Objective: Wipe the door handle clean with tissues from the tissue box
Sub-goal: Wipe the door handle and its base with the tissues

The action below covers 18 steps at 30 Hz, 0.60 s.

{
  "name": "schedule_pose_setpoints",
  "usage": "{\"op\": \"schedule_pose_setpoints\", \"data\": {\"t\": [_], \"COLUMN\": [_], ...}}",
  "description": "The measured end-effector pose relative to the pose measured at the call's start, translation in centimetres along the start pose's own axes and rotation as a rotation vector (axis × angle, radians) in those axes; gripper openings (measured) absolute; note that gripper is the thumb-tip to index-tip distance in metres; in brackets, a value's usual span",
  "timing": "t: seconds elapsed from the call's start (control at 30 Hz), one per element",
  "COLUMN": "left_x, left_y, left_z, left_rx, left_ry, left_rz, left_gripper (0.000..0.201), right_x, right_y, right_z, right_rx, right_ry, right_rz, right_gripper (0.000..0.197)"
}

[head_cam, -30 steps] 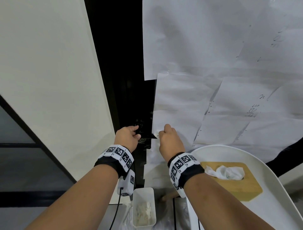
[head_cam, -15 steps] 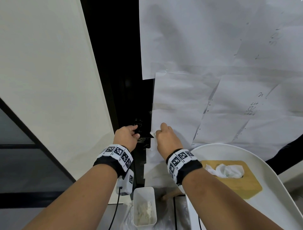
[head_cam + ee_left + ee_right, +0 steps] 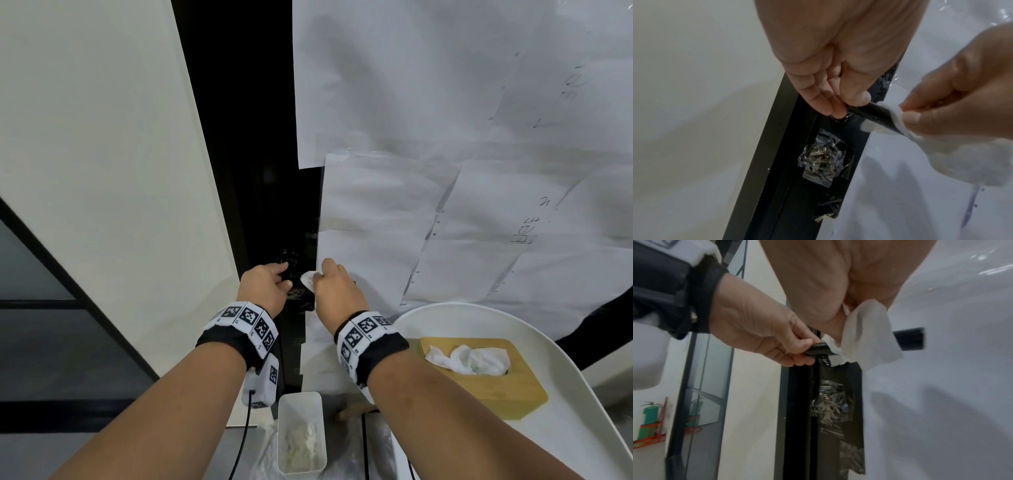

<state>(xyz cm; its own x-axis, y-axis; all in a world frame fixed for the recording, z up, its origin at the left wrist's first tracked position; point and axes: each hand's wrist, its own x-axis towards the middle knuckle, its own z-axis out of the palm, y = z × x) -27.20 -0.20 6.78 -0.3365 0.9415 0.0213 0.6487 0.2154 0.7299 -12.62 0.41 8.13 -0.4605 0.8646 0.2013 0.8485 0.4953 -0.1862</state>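
Note:
The black door handle (image 3: 872, 113) sticks out from the dark door edge. My left hand (image 3: 282, 277) pinches it near its base, between thumb and fingers (image 3: 824, 104). My right hand (image 3: 323, 274) grips a white tissue (image 3: 308, 279) wrapped round the handle just right of the left hand. In the right wrist view the tissue (image 3: 865, 331) hangs under my palm, and the door handle (image 3: 818, 348) shows only a short stretch beside it. The wooden tissue box (image 3: 479, 387) lies at the lower right with a tissue pulled up from its slot.
The tissue box rests on a white round tray (image 3: 582, 377). A small white bin (image 3: 301, 435) with crumpled tissues stands below my hands. White paper sheets (image 3: 445, 205) cover the door. Clear plastic (image 3: 824, 159) is taped below the handle. A white wall (image 3: 102, 171) is on the left.
My right hand has slid the tissue left along the handle, closer to my left hand. The left hand has kept its hold.

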Motion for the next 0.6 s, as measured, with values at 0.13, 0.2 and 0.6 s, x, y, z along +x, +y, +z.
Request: {"op": "schedule_pose_setpoints", "data": {"t": [0.13, 0.2, 0.6], "left_x": [0.1, 0.1, 0.0], "left_y": [-0.2, -0.2, -0.4], "left_z": [0.0, 0.0, 0.6], "left_rx": [0.014, 0.018, 0.091], "left_ry": [-0.005, -0.005, 0.074], "left_rz": [0.004, 0.005, 0.084], "left_gripper": [0.042, 0.043, 0.04], "right_x": [-1.0, -1.2, -0.3], "right_y": [2.5, 3.4, 0.7], "right_z": [-0.6, -0.5, -0.5], "right_rx": [-0.025, -0.027, 0.01], "right_ry": [-0.006, -0.005, -0.028], "right_rz": [0.075, 0.116, 0.052], "right_gripper": [0.024, 0.026, 0.025]}}
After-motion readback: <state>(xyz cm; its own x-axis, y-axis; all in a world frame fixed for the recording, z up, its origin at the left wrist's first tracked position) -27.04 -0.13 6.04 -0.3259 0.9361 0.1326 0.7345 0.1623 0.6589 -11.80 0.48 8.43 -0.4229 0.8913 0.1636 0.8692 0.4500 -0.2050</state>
